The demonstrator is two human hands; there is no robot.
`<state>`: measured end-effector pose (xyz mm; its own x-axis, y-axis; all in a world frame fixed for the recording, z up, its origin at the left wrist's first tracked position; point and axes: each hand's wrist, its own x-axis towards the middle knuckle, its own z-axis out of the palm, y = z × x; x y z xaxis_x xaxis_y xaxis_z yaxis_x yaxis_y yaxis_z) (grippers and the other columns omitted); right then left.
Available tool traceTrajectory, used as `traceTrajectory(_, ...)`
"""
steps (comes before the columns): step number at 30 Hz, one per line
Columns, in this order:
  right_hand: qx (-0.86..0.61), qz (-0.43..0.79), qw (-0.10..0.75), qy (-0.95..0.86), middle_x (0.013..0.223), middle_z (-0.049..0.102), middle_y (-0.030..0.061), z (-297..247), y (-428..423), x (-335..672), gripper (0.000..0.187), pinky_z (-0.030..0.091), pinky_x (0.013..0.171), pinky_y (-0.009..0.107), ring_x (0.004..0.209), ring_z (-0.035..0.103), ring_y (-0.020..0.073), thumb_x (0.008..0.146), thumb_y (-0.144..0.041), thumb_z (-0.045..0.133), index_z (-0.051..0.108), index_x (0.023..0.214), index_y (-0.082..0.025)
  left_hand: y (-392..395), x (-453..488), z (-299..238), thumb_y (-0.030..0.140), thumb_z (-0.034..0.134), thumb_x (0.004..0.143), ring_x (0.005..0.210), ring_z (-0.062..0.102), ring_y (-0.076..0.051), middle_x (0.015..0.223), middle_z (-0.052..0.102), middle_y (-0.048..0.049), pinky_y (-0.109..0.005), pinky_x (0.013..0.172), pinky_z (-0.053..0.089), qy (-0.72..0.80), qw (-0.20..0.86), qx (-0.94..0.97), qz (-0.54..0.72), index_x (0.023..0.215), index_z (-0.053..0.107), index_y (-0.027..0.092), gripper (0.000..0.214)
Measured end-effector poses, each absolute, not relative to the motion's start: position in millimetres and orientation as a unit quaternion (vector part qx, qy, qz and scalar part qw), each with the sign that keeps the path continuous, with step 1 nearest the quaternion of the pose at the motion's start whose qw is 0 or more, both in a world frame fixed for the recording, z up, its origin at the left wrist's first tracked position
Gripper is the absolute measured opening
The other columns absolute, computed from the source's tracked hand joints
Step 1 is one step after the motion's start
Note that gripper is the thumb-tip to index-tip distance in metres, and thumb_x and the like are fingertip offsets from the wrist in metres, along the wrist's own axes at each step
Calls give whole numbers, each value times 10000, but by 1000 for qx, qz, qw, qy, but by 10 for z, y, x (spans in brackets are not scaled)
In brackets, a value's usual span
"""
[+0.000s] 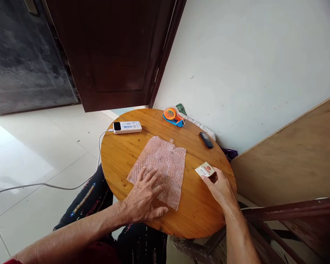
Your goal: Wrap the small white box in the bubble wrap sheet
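A sheet of pinkish bubble wrap lies spread out near the middle of the round wooden table. My left hand rests on its lower left part, palm down, with the fingers spread. To the right of the wrap, my right hand grips a small box between thumb and fingers. The box is pale with a red mark and a barcode on the sides I can see. Part of its right end is hidden by my fingers.
At the back of the table stands an orange and blue tape dispenser. A white device with a cable lies at the left edge. A small dark object, blurred out, lies at the right. A white wall borders the table behind.
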<state>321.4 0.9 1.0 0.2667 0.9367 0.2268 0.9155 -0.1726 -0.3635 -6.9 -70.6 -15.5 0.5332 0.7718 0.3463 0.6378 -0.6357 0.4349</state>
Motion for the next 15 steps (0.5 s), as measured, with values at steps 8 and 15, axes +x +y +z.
traceTrajectory(8,-628,143,351,-679,1115,733,99,355,-124,2450,514,525,891,384,985,689,260,754,-482,668,614,1199,-228,-711,-68,-137,348,568,866,939,533,-242,958,658,-72,-454,898,402,435,122,848,276,881,631,189,171)
traceTrajectory(15,-537,135,266,-789,1162,711,118,69,-45,1817,498,499,950,466,1075,652,298,769,-302,611,580,1257,-210,-679,-42,-158,278,551,867,872,521,-221,873,642,-55,-423,820,383,444,95,853,256,786,597,185,131)
